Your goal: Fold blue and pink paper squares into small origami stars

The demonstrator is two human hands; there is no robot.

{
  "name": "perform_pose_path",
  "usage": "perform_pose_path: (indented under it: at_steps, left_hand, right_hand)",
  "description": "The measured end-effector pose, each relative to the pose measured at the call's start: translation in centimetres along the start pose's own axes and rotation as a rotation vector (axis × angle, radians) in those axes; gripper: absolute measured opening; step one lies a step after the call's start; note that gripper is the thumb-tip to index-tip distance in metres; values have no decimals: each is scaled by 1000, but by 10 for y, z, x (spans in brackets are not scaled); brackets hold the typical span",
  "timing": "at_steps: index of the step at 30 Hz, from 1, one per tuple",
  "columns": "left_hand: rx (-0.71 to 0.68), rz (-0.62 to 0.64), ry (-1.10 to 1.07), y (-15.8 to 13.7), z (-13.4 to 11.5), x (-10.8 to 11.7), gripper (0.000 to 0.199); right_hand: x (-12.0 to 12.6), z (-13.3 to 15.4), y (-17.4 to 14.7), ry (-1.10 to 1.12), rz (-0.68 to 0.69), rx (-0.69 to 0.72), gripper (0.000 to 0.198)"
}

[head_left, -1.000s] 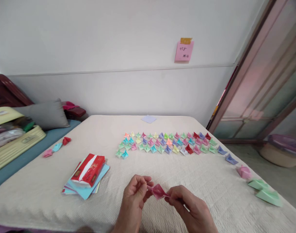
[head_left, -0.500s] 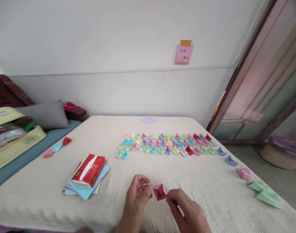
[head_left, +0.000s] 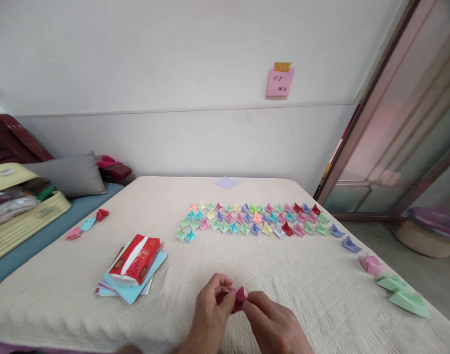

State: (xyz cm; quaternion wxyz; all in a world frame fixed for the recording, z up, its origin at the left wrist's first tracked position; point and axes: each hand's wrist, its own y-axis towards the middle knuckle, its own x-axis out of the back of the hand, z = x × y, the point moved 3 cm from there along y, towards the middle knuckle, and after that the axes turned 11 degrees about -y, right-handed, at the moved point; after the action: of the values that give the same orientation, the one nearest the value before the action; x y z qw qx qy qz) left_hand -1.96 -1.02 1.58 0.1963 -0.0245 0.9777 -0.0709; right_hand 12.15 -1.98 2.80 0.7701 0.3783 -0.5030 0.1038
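Between my two hands, a small pink folded paper boat [head_left: 240, 298] is held just above the cloth-covered surface. My left hand [head_left: 214, 307] pinches its left side between thumb and fingers, which cover part of it. On the other side, the fingertips of my right hand [head_left: 267, 319] are closed on its right end. Beyond the hands, several small folded paper boats [head_left: 244, 228] in many colours stand in rows.
To the left, a red tissue pack [head_left: 136, 260] rests on a stack of coloured paper [head_left: 131, 294]. Larger green folded papers [head_left: 409, 301] lie along the right edge. Three folded pieces, one a red paper [head_left: 101, 214], lie far left. A lilac sheet [head_left: 227, 182] lies at the back.
My hands have come closer together and slightly lower. The pink paper boat has turned and is now more covered by my fingers.
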Motion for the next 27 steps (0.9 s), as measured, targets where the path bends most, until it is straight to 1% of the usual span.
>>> perform_pose_path:
  at_steps: [3,8,11,14,17,22,27]
  left_hand:
    - [-7,7,8,4,2,2,15]
    - [-46,44,121,6,5,4,20]
    - [-65,64,169,3,3,3,14]
    - [-77,50,226,1,-1,3,8]
    - [-95,24,289,2,-3,6,14]
    - [-93,1,320,6,-2,9,18]
    - [-68,8,331,8,2,10,18]
  right_hand:
    - [0,-3,-1,9,7,-41,26]
    - [0,-7,-3,32,-30,-95,26]
    - [-1,-5,-3,41,-2,-69,26]
    - [-3,-1,-3,59,56,-12,25]
    - [-5,0,-3,91,95,12,24]
    - [-9,-2,-4,104,75,45,27]
    - [-13,-9,-6,-26,24,-2,24]
